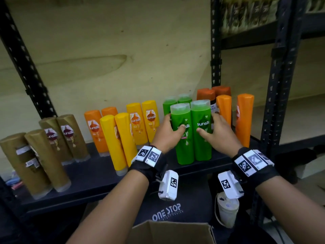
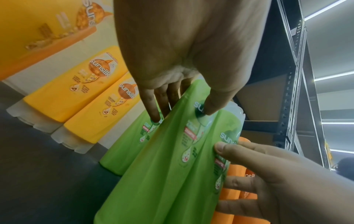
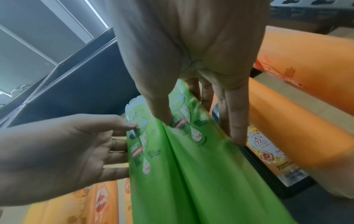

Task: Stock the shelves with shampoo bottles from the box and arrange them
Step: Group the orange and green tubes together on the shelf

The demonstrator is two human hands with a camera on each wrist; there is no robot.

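**Two hands squeezed the green bottles together**

The pair of front green bottles (image 1: pixel 191 132) stood on the shelf (image 1: pixel 91 173), with more green bottles right behind them. The left hand (image 1: pixel 167 132) held the left side of the pair, thumb on the label. The right hand (image 1: pixel 217 132) held the right side. The orange bottles (image 1: pixel 233 117) stood just beside the pair. A hard push could tip those tall bottles over. The box (image 1: pixel 168 233) waited below the shelf.

We see two green shampoo bottles (image 1: pixel 191 132) standing cap-down, side by side and touching, near the front edge of the dark shelf (image 1: pixel 91 175); two more green bottles (image 1: pixel 176 101) stand just behind them.
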